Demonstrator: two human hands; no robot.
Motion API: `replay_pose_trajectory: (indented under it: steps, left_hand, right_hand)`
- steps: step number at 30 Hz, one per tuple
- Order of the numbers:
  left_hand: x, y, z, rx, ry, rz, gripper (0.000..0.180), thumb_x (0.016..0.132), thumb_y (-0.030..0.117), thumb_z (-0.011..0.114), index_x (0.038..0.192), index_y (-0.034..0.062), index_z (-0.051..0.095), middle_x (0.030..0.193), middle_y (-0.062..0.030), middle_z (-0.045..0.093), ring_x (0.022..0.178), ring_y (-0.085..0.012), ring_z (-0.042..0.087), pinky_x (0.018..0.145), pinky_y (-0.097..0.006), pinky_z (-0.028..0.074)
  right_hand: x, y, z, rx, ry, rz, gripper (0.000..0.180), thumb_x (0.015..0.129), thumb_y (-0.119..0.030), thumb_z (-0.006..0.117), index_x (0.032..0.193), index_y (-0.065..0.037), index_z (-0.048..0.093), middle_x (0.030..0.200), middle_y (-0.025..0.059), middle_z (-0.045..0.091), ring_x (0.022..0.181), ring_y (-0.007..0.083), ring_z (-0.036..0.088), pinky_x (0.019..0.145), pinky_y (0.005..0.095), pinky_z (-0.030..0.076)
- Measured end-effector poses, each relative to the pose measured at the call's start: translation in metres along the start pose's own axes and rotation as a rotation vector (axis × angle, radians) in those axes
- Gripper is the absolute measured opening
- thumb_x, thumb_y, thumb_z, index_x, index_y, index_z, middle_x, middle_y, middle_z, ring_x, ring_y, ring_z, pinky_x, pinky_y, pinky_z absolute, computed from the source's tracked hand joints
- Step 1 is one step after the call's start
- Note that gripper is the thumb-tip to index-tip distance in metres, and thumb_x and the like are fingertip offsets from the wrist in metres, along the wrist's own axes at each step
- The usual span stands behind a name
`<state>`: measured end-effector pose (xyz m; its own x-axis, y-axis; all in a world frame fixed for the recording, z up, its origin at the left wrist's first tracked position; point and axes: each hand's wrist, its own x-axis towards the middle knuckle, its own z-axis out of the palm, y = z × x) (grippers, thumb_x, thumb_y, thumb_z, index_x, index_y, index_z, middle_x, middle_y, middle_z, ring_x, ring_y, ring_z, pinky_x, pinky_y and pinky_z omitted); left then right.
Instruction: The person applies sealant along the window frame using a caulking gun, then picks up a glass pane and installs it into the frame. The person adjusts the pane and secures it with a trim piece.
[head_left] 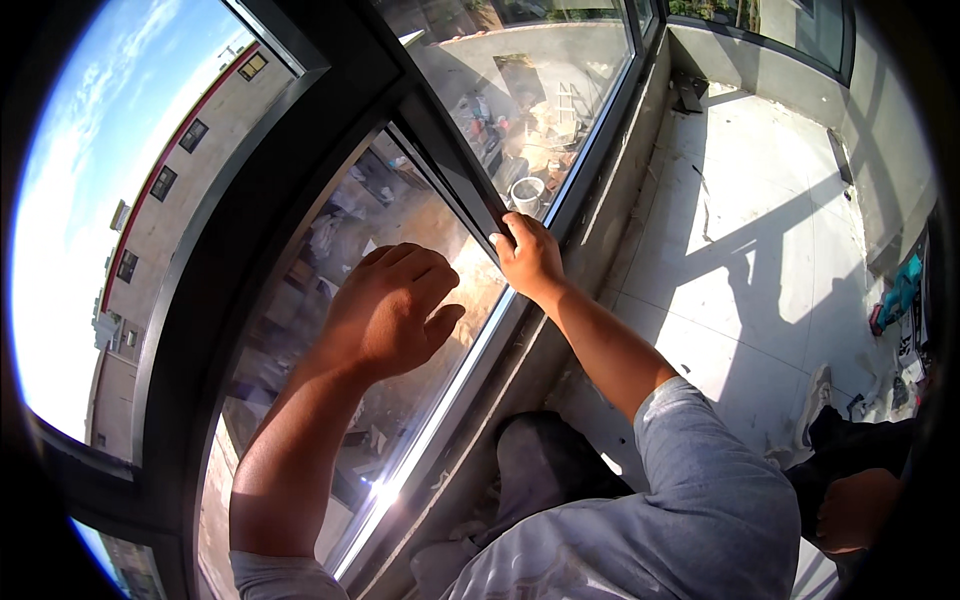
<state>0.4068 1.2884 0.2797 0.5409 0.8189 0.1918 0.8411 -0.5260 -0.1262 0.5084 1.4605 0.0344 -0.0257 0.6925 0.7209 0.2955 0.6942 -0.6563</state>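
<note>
A tall dark-framed window stands to my left, with a large glass pane (pixel 400 440) in its lower part. My left hand (pixel 400 310) is in front of this pane, fingers bent and thumb apart from them. Nothing shows in it; its fingertips are partly hidden, and I cannot tell whether they touch the glass. Farther off, my right hand (pixel 528 258) grips the edge of the dark window frame upright (pixel 450 165), near the bottom rail, its thumb on the near side.
A bare concrete sill (pixel 600 230) runs below the window. Pale floor tiles (pixel 740 330) with shadows lie at right. At the right edge are a teal power tool (pixel 897 295), another person's hand (pixel 855 510) and a shoe (pixel 815 400). Outside, a white bucket (pixel 527 193) stands among rubble.
</note>
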Motion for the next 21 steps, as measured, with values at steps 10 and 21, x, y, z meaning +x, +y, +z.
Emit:
replay_pose_trajectory:
  steps: [10, 21]
  left_hand:
    - [0.053, -0.027, 0.009, 0.071, 0.033, 0.038, 0.022, 0.079, 0.015, 0.076, 0.096, 0.0029, 0.068, 0.101, -0.0133, 0.069, 0.102, -0.0317, 0.065, 0.090, -0.042, 0.053]
    - [0.113, -0.047, 0.036, 0.291, 0.204, 0.290, 0.018, 0.076, 0.011, 0.075, 0.091, 0.0047, 0.068, 0.100, -0.0080, 0.067, 0.106, -0.0281, 0.063, 0.098, -0.042, 0.049]
  right_hand:
    - [0.006, -0.001, 0.000, 0.094, -0.029, 0.265, 0.027, 0.083, -0.019, 0.075, 0.097, -0.003, 0.058, 0.093, 0.0182, 0.068, 0.092, 0.0408, 0.066, 0.082, 0.0484, 0.052]
    - [0.010, 0.015, 0.003, 0.126, 0.025, 0.073, 0.025, 0.081, -0.014, 0.078, 0.082, -0.003, 0.055, 0.078, 0.0140, 0.062, 0.075, 0.0372, 0.062, 0.067, 0.0454, 0.051]
